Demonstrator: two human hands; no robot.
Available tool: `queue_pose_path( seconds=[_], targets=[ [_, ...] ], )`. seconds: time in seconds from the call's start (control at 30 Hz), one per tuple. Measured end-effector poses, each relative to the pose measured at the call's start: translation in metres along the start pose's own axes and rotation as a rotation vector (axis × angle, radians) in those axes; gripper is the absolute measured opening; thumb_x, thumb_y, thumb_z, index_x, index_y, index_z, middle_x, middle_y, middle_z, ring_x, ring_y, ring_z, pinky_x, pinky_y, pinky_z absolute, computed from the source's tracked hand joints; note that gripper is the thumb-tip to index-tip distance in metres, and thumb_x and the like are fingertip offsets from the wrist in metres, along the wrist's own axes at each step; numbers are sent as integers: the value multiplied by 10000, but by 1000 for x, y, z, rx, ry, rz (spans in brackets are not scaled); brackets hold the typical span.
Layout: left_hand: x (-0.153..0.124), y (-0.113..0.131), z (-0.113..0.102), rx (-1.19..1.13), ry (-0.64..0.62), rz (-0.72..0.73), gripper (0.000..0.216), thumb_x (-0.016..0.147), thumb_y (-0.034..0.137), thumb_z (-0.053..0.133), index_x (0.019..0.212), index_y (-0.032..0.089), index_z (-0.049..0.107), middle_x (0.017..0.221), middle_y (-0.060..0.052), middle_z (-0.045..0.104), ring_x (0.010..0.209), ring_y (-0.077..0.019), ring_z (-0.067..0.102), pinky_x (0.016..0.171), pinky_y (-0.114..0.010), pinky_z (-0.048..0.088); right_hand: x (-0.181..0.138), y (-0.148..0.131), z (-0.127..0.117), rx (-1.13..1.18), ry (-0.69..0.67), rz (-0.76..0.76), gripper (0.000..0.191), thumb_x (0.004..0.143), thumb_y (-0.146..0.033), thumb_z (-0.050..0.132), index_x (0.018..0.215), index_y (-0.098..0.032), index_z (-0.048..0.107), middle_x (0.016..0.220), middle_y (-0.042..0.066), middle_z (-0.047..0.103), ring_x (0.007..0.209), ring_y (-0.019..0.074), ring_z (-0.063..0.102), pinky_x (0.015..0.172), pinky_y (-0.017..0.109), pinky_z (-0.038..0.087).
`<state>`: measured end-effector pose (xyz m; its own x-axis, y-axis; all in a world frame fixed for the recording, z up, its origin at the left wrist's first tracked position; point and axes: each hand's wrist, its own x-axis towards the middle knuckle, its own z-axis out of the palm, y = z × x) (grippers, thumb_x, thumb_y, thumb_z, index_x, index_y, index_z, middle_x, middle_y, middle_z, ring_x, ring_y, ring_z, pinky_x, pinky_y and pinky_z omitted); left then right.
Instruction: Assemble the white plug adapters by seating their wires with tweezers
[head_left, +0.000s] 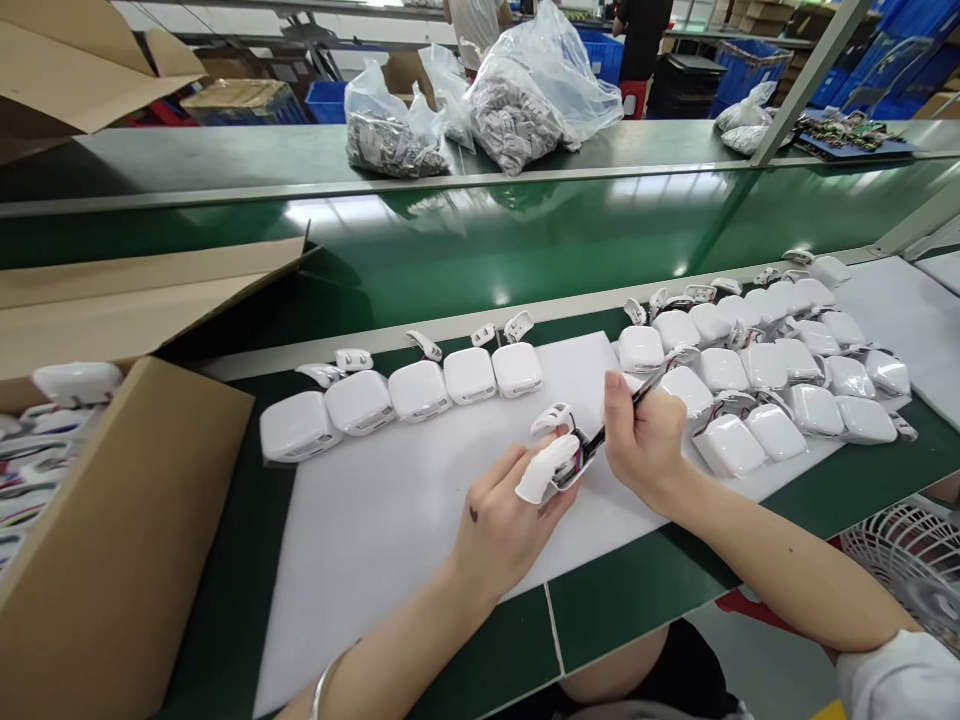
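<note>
My left hand is closed around a small white plastic housing, its open side up, with coloured wires showing inside. A white cover hangs by the wires at its far edge. A white finger cot covers my left thumb. In my closed right hand is a slim black tool like tweezers, slanting down with its tip at the housing's opening. Several finished-looking white housings stand in a row beyond my left hand, small white covers behind them.
Many more white housings crowd the white sheet at right. A cardboard box of white parts stands at left. Beyond the green belt lie plastic bags of small parts. A fan is at lower right. People work behind.
</note>
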<state>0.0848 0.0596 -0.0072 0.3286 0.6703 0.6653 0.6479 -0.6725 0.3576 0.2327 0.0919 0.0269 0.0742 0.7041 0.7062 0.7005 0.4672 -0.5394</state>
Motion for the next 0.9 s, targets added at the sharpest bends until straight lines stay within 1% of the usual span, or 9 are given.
queue_pose_path(
  seconds=[0.07, 0.13, 0.23, 0.37, 0.5, 0.7, 0.77, 0.83, 0.9],
  targets=[
    [-1, -1, 1, 4, 5, -6, 313, 814, 213, 624, 1105, 167, 521, 797, -20, 638, 606, -113, 589, 540, -209, 496, -1, 0, 2, -14, 50, -5, 494, 951, -281, 363, 479, -202, 241, 396, -61, 231, 362, 54, 233, 394, 242, 206],
    [-3, -2, 2, -1, 5, -57, 316, 815, 233, 621, 1109, 171, 523, 771, -12, 622, 605, -113, 593, 540, -206, 496, -2, -1, 4, -8, 85, -17, 485, 940, -264, 373, 478, -199, 243, 400, -60, 235, 368, 54, 241, 397, 238, 209],
    [-5, -2, 4, -4, 9, -118, 322, 820, 260, 613, 1119, 183, 523, 728, 6, 599, 608, -116, 605, 533, -202, 496, -4, -1, 6, 26, 102, -45, 467, 926, -237, 387, 484, -195, 242, 415, -61, 229, 382, 54, 242, 404, 233, 211],
    [-2, -2, 2, 15, 5, -74, 309, 825, 251, 606, 1114, 179, 521, 756, -8, 632, 636, -130, 624, 542, -211, 503, -3, 3, 5, 55, 95, -67, 447, 932, -234, 385, 507, -203, 249, 431, -63, 231, 388, 63, 249, 412, 242, 211],
    [3, -1, 0, 11, 2, 18, 228, 829, 228, 595, 1044, 184, 534, 910, -52, 674, 740, -158, 647, 617, -242, 530, 2, 11, -1, 132, 2, -164, 431, 955, -241, 334, 534, -220, 246, 440, -61, 235, 382, 81, 237, 411, 257, 203],
    [0, -1, 0, -13, -29, -51, 273, 831, 242, 594, 1086, 181, 519, 823, -27, 660, 692, -139, 639, 594, -222, 525, 6, 20, -4, 284, -149, -318, 435, 966, -305, 319, 545, -206, 359, 450, -38, 339, 402, 93, 314, 418, 238, 252],
    [-2, -2, 0, -20, -41, -71, 279, 831, 249, 595, 1090, 179, 519, 799, -22, 647, 691, -136, 634, 587, -215, 518, 6, 20, -4, 332, -226, -285, 432, 964, -323, 313, 552, -202, 363, 465, -37, 343, 411, 92, 318, 424, 238, 250],
    [-4, -2, 1, -19, -51, -84, 280, 832, 264, 597, 1087, 180, 520, 779, -15, 631, 654, -127, 617, 561, -213, 504, 5, 19, -3, 381, -315, -188, 434, 966, -341, 299, 559, -201, 350, 476, -40, 335, 420, 90, 328, 431, 234, 254],
    [-5, -3, 1, -3, -61, -99, 286, 833, 280, 596, 1090, 181, 518, 756, -7, 613, 603, -118, 591, 525, -215, 484, 3, 18, -2, 421, -350, -80, 441, 970, -359, 292, 559, -203, 321, 471, -49, 316, 420, 86, 323, 432, 227, 261]
  ],
)
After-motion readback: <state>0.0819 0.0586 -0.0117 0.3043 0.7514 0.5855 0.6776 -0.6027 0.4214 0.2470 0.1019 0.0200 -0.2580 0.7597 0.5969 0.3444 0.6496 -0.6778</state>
